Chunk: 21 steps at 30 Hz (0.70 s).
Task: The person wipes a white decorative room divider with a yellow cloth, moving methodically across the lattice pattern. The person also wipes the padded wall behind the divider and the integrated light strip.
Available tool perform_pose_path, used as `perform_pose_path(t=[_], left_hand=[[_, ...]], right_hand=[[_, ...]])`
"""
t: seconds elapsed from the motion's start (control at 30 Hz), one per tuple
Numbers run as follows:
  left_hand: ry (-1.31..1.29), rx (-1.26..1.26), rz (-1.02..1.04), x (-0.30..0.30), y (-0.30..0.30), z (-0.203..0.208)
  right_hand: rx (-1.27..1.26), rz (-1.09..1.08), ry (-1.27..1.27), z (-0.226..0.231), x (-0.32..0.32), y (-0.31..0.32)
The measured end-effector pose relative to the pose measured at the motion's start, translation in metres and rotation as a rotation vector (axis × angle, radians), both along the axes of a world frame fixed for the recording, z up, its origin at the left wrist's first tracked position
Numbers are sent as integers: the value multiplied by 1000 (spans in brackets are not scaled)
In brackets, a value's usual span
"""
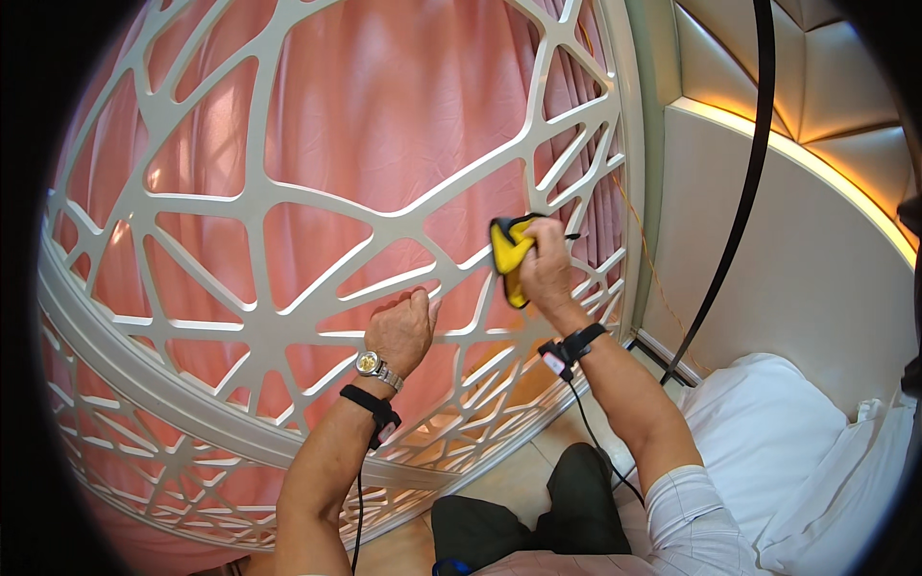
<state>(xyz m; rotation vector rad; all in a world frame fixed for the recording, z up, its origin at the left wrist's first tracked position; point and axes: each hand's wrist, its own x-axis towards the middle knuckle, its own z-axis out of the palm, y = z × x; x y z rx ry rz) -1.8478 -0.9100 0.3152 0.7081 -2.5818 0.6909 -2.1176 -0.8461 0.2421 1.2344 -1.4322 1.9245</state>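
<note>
A white lattice screen (389, 227) with irregular cut-out openings spreads across the left and middle of the view. My right hand (547, 274) grips a yellow and dark grey cleaning cloth (510, 252), bunched up against the bars at the screen's right part. Lower and to the left, my left hand (399, 333) is closed at one of the bars, its fingers curled and partly hidden. A watch (368, 363) and a black strap sit on the left wrist; another black strap (573, 349) with a cable is on the right wrist.
Pink curtains (384, 106) hang behind the lattice. At the right stand a pale panel (768, 211) and a lit padded wall (850, 77), crossed by a black cable (741, 206). White bedding (754, 422) lies at the lower right. Tiled floor (519, 477) shows near my legs.
</note>
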Motion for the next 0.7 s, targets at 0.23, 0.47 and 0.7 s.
perform_pose_path(t=[0.23, 0.47, 0.7], left_hand=[[32, -55, -27, -7, -2, -2], [36, -63, -45, -16, -1, -2], [38, -83, -15, 0, -2, -5]], right_hand=[[-24, -290, -389, -14, -116, -11], [95, -323, -352, -5, -127, -15], [153, 202, -549, 25, -44, 2]])
